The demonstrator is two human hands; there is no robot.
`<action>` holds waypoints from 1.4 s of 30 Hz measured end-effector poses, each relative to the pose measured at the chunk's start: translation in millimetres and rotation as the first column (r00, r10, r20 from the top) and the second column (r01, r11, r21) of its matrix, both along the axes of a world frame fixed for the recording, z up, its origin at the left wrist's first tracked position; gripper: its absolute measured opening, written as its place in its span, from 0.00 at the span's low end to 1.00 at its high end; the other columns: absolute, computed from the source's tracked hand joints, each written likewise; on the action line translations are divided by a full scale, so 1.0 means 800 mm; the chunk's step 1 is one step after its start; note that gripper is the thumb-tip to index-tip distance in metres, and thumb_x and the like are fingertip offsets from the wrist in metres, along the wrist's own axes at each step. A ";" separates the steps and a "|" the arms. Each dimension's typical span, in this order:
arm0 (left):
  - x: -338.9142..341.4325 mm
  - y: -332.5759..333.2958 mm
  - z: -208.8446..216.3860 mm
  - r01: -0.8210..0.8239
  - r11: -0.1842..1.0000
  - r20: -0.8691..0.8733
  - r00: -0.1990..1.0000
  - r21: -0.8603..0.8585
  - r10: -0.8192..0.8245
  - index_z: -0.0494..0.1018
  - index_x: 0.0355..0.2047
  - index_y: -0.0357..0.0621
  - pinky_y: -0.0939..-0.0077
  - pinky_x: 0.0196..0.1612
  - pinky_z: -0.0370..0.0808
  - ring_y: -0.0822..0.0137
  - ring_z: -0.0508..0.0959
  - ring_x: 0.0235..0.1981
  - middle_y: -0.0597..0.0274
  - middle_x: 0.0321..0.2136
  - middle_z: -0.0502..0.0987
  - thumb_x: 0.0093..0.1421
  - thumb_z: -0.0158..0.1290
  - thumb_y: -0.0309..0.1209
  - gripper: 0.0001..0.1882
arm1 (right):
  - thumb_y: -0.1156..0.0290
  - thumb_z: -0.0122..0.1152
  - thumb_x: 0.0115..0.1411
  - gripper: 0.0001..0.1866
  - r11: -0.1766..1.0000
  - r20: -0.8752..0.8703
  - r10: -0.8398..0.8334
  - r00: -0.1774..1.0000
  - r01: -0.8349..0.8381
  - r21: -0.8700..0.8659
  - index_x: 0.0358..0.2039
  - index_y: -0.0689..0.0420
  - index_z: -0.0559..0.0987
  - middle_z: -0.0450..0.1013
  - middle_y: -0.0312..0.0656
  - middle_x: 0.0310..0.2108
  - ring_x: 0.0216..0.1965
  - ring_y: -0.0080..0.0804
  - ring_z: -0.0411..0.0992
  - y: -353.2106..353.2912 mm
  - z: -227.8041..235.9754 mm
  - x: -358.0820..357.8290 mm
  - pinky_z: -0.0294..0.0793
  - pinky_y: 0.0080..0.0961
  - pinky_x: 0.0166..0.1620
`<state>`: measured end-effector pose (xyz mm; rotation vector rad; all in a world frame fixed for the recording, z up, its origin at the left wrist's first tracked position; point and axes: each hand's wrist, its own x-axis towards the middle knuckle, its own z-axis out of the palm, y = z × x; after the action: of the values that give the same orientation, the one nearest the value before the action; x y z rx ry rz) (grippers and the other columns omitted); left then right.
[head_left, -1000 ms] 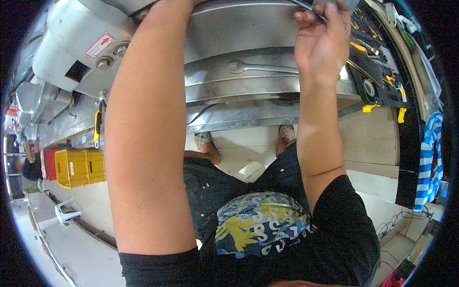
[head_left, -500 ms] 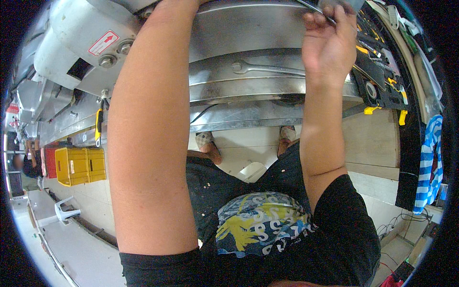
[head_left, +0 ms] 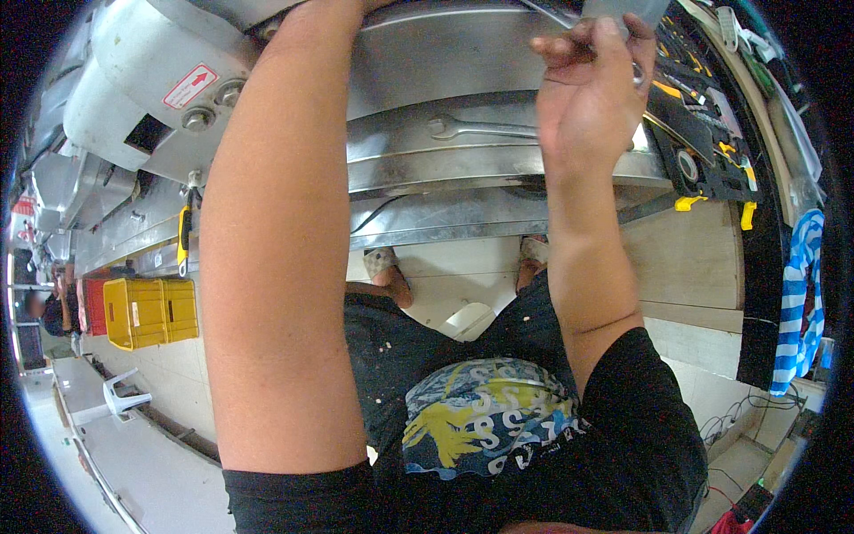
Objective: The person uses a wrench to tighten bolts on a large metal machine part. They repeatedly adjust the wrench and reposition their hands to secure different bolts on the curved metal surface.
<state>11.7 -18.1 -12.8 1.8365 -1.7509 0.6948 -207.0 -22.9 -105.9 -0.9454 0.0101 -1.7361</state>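
Note:
My left forearm [head_left: 285, 205] stretches up past the top edge, so my left hand is out of sight. My right hand [head_left: 592, 93] is raised at the upper right, above the metal worktop. Its fingers are curled around a slim metal wrench [head_left: 553, 12], whose shaft runs up and left out of the frame; a ring-like end shows beside the palm. Below and left of that hand, another wrench [head_left: 485, 128] lies on the steel ledge [head_left: 418, 165]. A translucent container [head_left: 627, 11] is partly visible behind my right fingers.
A pale metal machine [head_left: 116, 80] with bolts stands at the upper left. A yellow-handled tool [head_left: 184, 236] hangs by the bench. Yellow crates [head_left: 147, 311] stand left, near another person [head_left: 58, 307]. Hand tools fill a black tray [head_left: 712, 178] at right; a striped cloth [head_left: 798, 303] hangs beyond.
My right hand has shifted a little left and turned, its fingers spreading slightly, with the wrench moving along. My left arm has barely moved.

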 end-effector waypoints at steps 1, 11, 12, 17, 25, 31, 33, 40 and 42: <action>0.000 0.000 0.000 0.001 1.000 -0.007 1.000 0.004 -0.001 0.76 0.57 0.47 0.56 0.65 0.65 0.48 0.71 0.62 0.47 0.60 0.74 0.69 0.45 0.52 0.27 | 0.75 0.59 0.67 0.12 0.999 0.009 -0.004 1.000 0.004 -0.036 0.50 0.54 0.71 0.75 0.40 0.33 0.29 0.36 0.77 0.003 -0.006 0.005 0.83 0.45 0.40; 0.001 0.017 0.006 -0.035 0.999 -0.020 0.999 0.030 0.036 0.75 0.59 0.47 0.56 0.66 0.63 0.49 0.70 0.63 0.47 0.61 0.73 0.69 0.46 0.52 0.28 | 0.72 0.73 0.54 0.07 0.800 -0.329 -0.532 0.780 0.336 -0.497 0.33 0.54 0.84 0.79 0.41 0.31 0.30 0.35 0.79 0.084 -0.003 0.107 0.79 0.28 0.36; -0.006 0.007 0.000 -0.004 1.000 -0.035 0.999 0.029 0.005 0.75 0.59 0.47 0.56 0.66 0.63 0.49 0.70 0.63 0.47 0.61 0.73 0.69 0.46 0.52 0.28 | 0.73 0.74 0.52 0.07 0.723 -0.291 -0.598 0.747 0.345 -0.598 0.33 0.54 0.84 0.79 0.41 0.31 0.30 0.36 0.78 0.082 -0.007 0.113 0.80 0.28 0.36; -0.002 0.022 0.008 -0.039 0.998 -0.022 0.999 0.044 0.040 0.74 0.60 0.47 0.56 0.67 0.63 0.49 0.69 0.64 0.47 0.62 0.72 0.69 0.46 0.52 0.28 | 0.76 0.70 0.53 0.06 0.783 -0.307 -0.539 0.785 0.332 -0.526 0.32 0.54 0.83 0.79 0.41 0.29 0.30 0.37 0.78 0.099 0.002 0.117 0.79 0.29 0.34; -0.010 0.009 0.007 -0.014 0.996 -0.085 0.996 0.084 0.021 0.73 0.61 0.47 0.57 0.67 0.62 0.49 0.68 0.65 0.48 0.63 0.72 0.69 0.46 0.52 0.29 | 0.83 0.53 0.62 0.16 0.973 -0.026 0.153 0.988 -0.155 -0.173 0.49 0.56 0.74 0.72 0.45 0.31 0.29 0.41 0.73 0.049 -0.031 0.026 0.79 0.44 0.36; -0.031 0.020 -0.001 0.008 0.999 -0.058 0.998 0.041 -0.005 0.70 0.64 0.48 0.59 0.69 0.59 0.51 0.66 0.67 0.49 0.66 0.69 0.68 0.47 0.53 0.31 | 0.78 0.52 0.64 0.19 0.949 -0.070 0.291 0.954 -0.297 -0.107 0.56 0.53 0.71 0.72 0.44 0.35 0.36 0.40 0.72 0.010 -0.023 -0.014 0.76 0.47 0.44; -0.046 0.035 0.003 0.017 1.000 -0.025 1.000 0.006 -0.017 0.69 0.65 0.48 0.60 0.70 0.58 0.52 0.65 0.68 0.50 0.67 0.68 0.68 0.47 0.53 0.31 | 0.77 0.52 0.65 0.18 0.953 -0.103 0.297 0.949 -0.301 -0.025 0.56 0.54 0.71 0.72 0.44 0.35 0.36 0.39 0.72 0.010 -0.015 -0.019 0.76 0.47 0.44; -0.047 0.032 0.013 -0.041 0.980 -0.115 0.991 0.196 0.065 0.68 0.66 0.47 0.62 0.70 0.59 0.51 0.65 0.68 0.49 0.66 0.68 0.69 0.48 0.55 0.33 | 0.78 0.52 0.65 0.19 0.923 -0.133 0.361 0.923 -0.374 -0.087 0.56 0.55 0.71 0.72 0.45 0.35 0.36 0.39 0.73 0.002 -0.016 -0.030 0.78 0.43 0.44; -0.049 0.035 0.016 0.009 0.956 -0.120 0.992 0.292 0.028 0.68 0.66 0.46 0.62 0.70 0.60 0.50 0.65 0.68 0.48 0.66 0.69 0.69 0.48 0.55 0.33 | 0.78 0.53 0.64 0.19 0.920 -0.107 0.380 0.919 -0.388 -0.056 0.56 0.55 0.71 0.72 0.45 0.35 0.35 0.38 0.73 0.010 -0.012 -0.033 0.79 0.42 0.44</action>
<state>-27.2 9.8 -0.2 2.0335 -1.8414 0.3290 -233.7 -15.1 -115.3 -1.0093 -0.1719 -1.3342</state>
